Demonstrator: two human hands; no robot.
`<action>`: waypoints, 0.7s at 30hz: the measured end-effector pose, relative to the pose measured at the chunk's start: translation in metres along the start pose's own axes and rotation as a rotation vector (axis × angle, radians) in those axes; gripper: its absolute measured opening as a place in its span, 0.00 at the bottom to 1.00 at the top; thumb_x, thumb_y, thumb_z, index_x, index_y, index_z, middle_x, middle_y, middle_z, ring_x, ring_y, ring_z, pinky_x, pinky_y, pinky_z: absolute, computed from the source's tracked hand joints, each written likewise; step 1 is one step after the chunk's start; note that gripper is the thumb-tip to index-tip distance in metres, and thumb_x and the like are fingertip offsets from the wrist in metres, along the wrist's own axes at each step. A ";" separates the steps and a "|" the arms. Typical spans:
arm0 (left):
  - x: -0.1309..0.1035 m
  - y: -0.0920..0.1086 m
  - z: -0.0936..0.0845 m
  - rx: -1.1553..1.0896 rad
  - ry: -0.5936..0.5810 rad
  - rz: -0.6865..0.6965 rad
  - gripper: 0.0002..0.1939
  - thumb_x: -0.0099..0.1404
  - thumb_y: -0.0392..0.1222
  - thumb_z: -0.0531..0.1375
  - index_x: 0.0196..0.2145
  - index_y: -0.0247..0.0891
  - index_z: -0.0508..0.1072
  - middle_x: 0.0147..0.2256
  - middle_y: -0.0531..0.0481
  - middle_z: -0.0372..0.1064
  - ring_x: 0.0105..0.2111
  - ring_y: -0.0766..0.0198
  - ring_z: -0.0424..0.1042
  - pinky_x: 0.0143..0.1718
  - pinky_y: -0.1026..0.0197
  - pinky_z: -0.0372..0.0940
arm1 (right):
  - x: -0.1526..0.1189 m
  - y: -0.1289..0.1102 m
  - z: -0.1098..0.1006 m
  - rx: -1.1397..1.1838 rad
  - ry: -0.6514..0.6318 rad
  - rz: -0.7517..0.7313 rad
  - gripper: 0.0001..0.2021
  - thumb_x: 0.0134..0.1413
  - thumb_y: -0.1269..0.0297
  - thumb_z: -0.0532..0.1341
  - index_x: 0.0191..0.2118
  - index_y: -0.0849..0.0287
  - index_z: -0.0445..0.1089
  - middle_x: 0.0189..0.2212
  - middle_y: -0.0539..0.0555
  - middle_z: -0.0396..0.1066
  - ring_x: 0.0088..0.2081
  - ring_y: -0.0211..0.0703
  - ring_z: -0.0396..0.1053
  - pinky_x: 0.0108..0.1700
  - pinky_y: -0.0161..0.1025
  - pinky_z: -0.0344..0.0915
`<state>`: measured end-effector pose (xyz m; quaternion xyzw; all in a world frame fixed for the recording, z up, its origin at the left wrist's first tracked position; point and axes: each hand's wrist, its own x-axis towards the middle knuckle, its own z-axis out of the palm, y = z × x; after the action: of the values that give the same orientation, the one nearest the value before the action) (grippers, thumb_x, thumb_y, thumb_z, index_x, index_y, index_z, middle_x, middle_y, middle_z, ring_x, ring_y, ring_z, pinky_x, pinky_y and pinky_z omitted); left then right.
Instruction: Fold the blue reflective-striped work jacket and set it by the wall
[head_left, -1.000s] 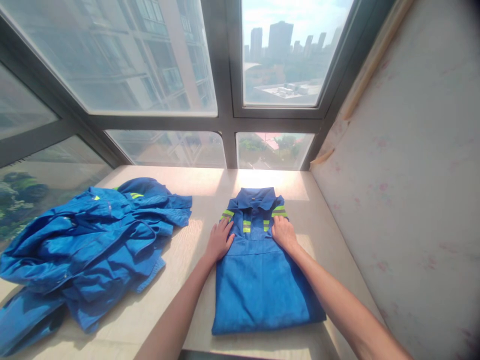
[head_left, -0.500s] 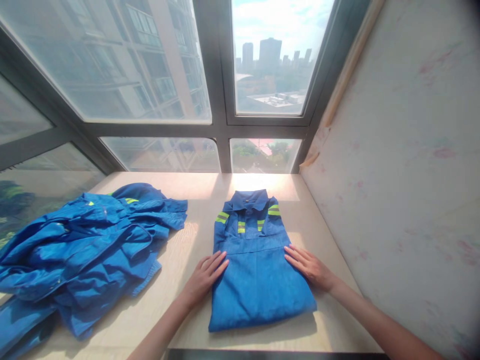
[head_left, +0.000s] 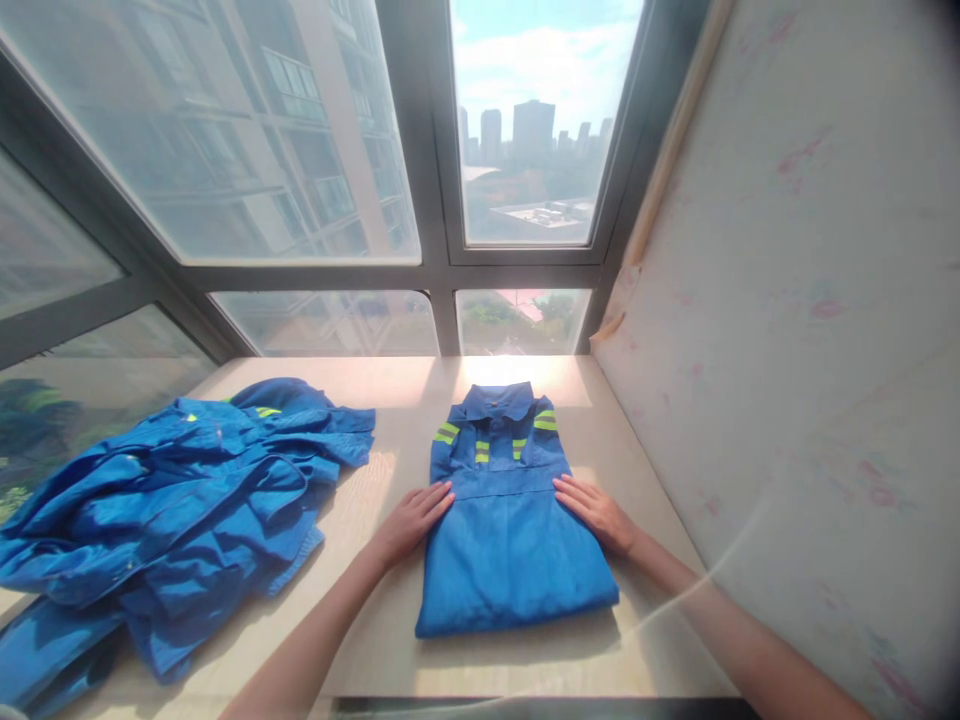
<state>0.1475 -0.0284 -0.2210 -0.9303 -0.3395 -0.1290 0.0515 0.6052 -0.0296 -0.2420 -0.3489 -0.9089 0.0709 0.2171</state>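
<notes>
A blue garment with yellow-green reflective stripes lies folded on the light wooden surface, its collar toward the window. My left hand rests flat on its left edge, fingertips on the cloth. On the opposite edge lies my right hand, its fingers also stretched over the fabric. Neither hand grips anything. The palms are turned down and hidden.
A crumpled heap of blue clothing spreads over the left side of the surface. Grey window frames stand behind. A patterned wall borders the right side.
Both hands have slid slightly up the garment's sides toward the collar. The camera view has shifted a little, so the window sits lower in the picture.
</notes>
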 end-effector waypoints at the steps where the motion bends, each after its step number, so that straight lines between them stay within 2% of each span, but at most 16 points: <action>1: 0.005 -0.003 0.002 0.007 -0.003 0.009 0.29 0.72 0.28 0.50 0.67 0.45 0.61 0.65 0.42 0.61 0.65 0.56 0.62 0.62 0.53 0.60 | 0.003 0.002 -0.001 -0.009 0.009 0.006 0.22 0.67 0.73 0.55 0.64 0.53 0.66 0.65 0.58 0.63 0.68 0.47 0.57 0.65 0.53 0.63; 6: 0.024 -0.006 0.002 0.003 -0.079 0.010 0.31 0.69 0.27 0.52 0.67 0.45 0.61 0.66 0.43 0.59 0.66 0.55 0.60 0.64 0.51 0.58 | 0.015 0.019 -0.002 -0.027 0.029 0.048 0.22 0.65 0.74 0.56 0.63 0.54 0.67 0.64 0.59 0.64 0.66 0.48 0.61 0.64 0.55 0.64; 14: 0.026 -0.018 0.000 -0.219 -0.136 -0.072 0.42 0.57 0.28 0.55 0.69 0.44 0.57 0.67 0.43 0.58 0.65 0.55 0.62 0.61 0.50 0.63 | 0.019 0.029 0.001 0.100 0.045 0.162 0.22 0.64 0.71 0.53 0.60 0.51 0.69 0.62 0.54 0.67 0.64 0.44 0.64 0.65 0.50 0.64; 18: 0.023 -0.011 0.007 -0.390 -0.045 -0.186 0.34 0.61 0.33 0.53 0.65 0.43 0.64 0.64 0.43 0.64 0.62 0.54 0.66 0.59 0.48 0.64 | 0.020 0.025 -0.010 0.253 0.022 0.213 0.22 0.59 0.59 0.58 0.58 0.53 0.73 0.59 0.57 0.71 0.63 0.52 0.65 0.64 0.55 0.63; 21: 0.022 0.000 0.008 -0.577 0.047 -0.387 0.25 0.65 0.42 0.54 0.59 0.43 0.72 0.58 0.42 0.71 0.56 0.51 0.72 0.58 0.48 0.65 | 0.023 0.021 -0.020 0.410 0.063 0.365 0.22 0.51 0.55 0.61 0.51 0.53 0.77 0.54 0.59 0.75 0.57 0.57 0.71 0.61 0.55 0.65</action>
<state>0.1647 -0.0133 -0.2225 -0.8217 -0.4578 -0.2485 -0.2313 0.6119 0.0009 -0.2219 -0.4574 -0.7905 0.2804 0.2953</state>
